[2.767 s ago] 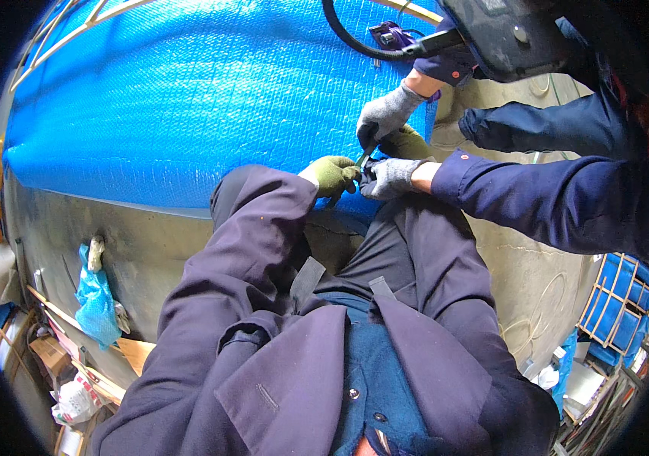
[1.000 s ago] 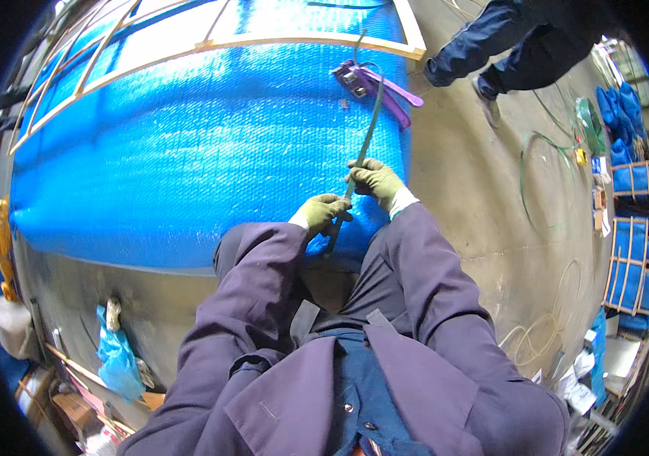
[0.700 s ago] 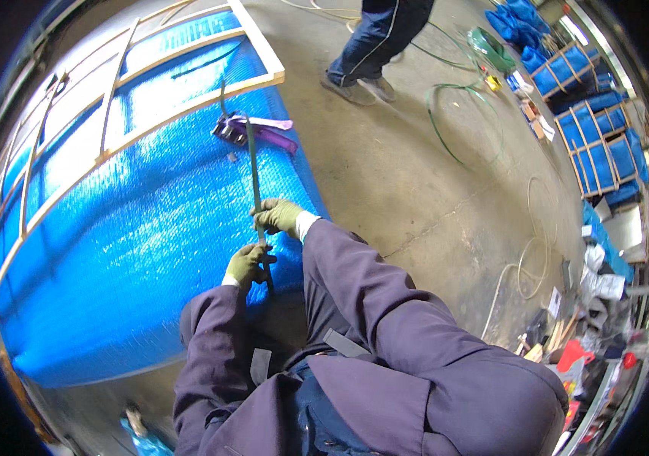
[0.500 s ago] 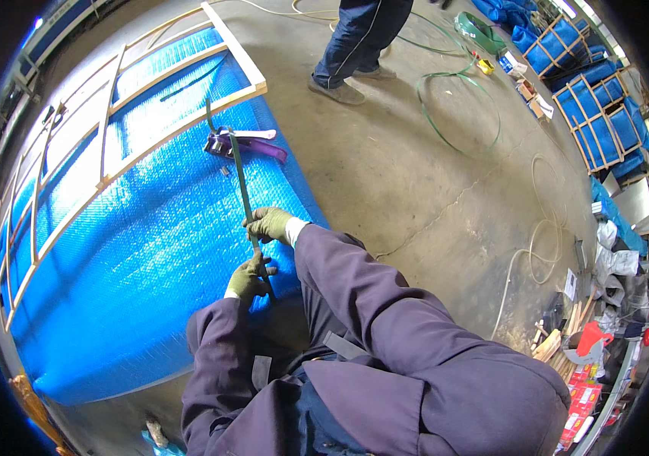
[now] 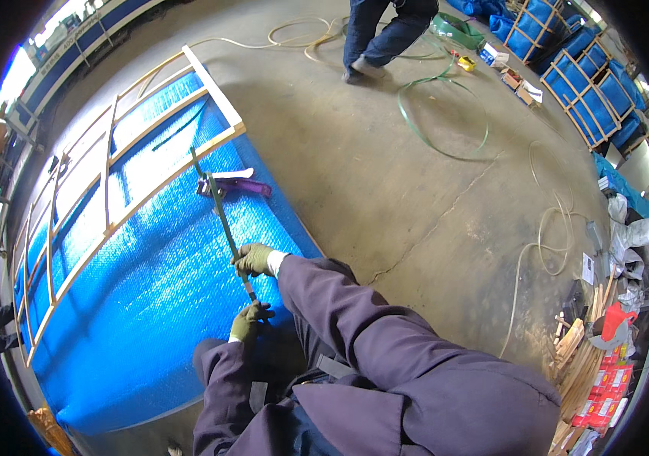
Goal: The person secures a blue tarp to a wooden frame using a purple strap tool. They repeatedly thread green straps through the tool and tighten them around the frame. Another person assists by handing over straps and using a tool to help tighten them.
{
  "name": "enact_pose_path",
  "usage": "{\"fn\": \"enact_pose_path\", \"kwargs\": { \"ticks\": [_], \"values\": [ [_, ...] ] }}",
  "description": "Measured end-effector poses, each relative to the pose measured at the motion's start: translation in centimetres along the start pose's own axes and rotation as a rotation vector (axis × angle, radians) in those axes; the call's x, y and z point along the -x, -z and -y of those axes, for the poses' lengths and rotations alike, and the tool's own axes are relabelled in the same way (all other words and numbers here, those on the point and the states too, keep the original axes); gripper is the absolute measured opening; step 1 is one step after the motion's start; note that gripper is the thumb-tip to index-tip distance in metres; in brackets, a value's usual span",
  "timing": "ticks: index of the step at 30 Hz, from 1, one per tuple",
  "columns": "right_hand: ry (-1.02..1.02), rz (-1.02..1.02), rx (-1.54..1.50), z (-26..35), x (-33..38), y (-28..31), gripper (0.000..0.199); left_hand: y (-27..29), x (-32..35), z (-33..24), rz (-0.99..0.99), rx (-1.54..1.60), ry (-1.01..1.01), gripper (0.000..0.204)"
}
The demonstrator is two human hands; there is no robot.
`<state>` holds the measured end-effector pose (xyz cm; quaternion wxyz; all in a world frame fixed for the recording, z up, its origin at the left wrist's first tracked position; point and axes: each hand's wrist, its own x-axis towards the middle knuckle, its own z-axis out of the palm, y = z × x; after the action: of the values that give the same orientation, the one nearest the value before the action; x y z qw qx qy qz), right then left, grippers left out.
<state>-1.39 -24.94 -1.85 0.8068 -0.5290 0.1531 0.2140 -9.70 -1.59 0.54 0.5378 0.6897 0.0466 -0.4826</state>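
Note:
A blue bubble-wrapped bundle [image 5: 165, 304] lies in front of me, with a wooden slat frame [image 5: 112, 220] on top. A narrow dark green strapping band [image 5: 225, 220] runs from under the frame toward me across the wrap. On the bundle near the frame's corner sits a strapping tool [image 5: 245, 185] with purple and pale pink handles, and the band passes at its end. My right hand [image 5: 252, 260], in an olive glove, is closed round the band. Nearer to me, my gloved left hand [image 5: 248, 321] grips the band's lower end at the bundle's near edge; its fingertips are partly hidden.
Beyond the bundle a person's legs [image 5: 385, 38] stand on the concrete floor. A green hose or band coil [image 5: 446, 148] and a pale hose [image 5: 541, 243] lie at right. Crated blue bundles [image 5: 587, 83], wood strips [image 5: 590, 349] and red boxes [image 5: 606, 391] line the right side.
The view has shifted, so the bundle appears lower. My left hand has slid slightly farther from the right along the band. The other person has stepped away to the right.

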Motion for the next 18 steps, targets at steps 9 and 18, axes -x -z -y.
{"fn": "enact_pose_path", "kwargs": {
  "ticks": [9,18],
  "values": [
    [-0.038,-0.029,-0.032,-1.7,-1.0,0.5,0.027,0.7,-1.3,1.9,0.023,0.116,0.002,0.042],
    [-0.064,-0.006,0.153,-2.9,-2.4,3.2,0.035,1.5,-1.8,1.6,0.206,0.192,-0.085,0.049]
  ]
}}
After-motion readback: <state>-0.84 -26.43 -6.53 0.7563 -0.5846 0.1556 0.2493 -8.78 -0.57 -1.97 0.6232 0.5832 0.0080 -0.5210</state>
